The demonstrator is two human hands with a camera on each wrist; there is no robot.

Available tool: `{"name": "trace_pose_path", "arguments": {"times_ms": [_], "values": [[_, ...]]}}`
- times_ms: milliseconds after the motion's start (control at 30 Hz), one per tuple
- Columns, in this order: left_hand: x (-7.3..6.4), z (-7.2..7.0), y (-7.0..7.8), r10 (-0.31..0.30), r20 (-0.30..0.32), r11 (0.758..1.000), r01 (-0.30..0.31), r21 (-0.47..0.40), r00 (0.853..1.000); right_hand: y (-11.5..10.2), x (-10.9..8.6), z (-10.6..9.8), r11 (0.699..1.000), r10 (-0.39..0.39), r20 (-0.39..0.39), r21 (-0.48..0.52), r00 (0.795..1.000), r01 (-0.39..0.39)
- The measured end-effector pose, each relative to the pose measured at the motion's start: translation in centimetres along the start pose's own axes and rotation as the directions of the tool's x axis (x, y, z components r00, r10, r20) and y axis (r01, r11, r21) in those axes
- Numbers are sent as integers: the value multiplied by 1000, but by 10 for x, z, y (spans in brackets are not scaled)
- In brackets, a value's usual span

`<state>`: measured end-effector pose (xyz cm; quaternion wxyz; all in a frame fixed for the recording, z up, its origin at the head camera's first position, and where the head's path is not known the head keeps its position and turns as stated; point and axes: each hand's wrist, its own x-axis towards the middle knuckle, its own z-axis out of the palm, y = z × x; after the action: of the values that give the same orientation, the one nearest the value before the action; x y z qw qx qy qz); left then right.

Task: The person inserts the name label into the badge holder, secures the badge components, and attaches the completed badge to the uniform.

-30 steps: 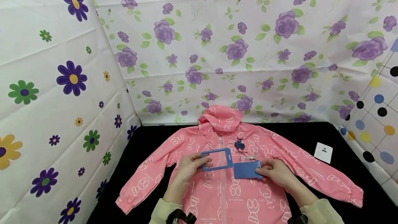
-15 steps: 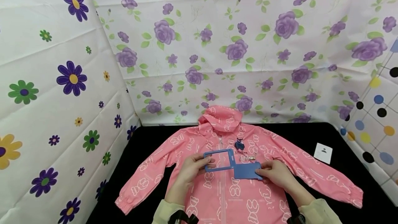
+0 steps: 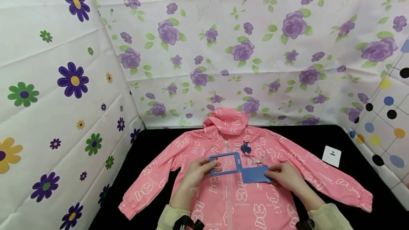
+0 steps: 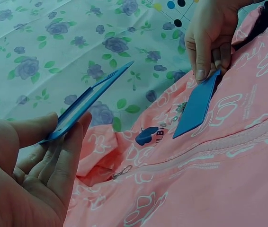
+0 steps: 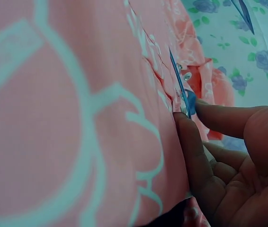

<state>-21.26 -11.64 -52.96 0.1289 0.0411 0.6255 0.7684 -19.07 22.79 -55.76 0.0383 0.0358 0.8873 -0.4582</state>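
My left hand (image 3: 196,174) pinches the left end of a blue rectangular frame (image 3: 238,162) with a large window through it, like the front of a badge holder. In the left wrist view the frame (image 4: 84,106) is tilted and seen nearly edge-on. A flat blue panel (image 3: 255,174), like a badge holder's back, is pinched at its right end between the thumb and fingers of my right hand (image 3: 285,177). From the head, the frame's lower right corner meets the panel's left end; the left wrist view shows them apart. Both are above a pink hooded jacket (image 3: 247,210).
The jacket lies spread on a black tabletop (image 3: 314,134), sleeves out to both sides. A small metal clip (image 3: 258,161) lies on its chest, beyond the panel. A white card (image 3: 331,156) with a person icon lies at the right. Flowered cloth (image 3: 223,91) hangs behind.
My left hand has moved slightly right with the frame, bringing it closer to the panel. The panel in my right hand has shifted only a little to the right.
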Motion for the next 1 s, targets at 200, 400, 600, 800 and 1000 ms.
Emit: {"name": "trace_pose_path", "arguments": {"times_ms": [200,400,600,800,1000], "values": [[2,1,-3,-5,11,1000,5,-10,1000,-1,-2,-2,1000,5,-13,-15,1000,-5],[3,2,-5,-31,8,999,31,-40,1000,1,-4,-3,999,-7,-28,-43,1000,6],[3,1,-3,-32,-11,998,32,-45,999,0,-2,-5,998,-28,-22,-60,999,26],[4,1,-2,-30,-11,998,30,-51,999,-2,-1,-5,995,-29,-25,-92,999,27],[2,2,-3,-24,5,999,24,-40,1000,0,-3,-9,998,-39,1,-54,999,39]]}}
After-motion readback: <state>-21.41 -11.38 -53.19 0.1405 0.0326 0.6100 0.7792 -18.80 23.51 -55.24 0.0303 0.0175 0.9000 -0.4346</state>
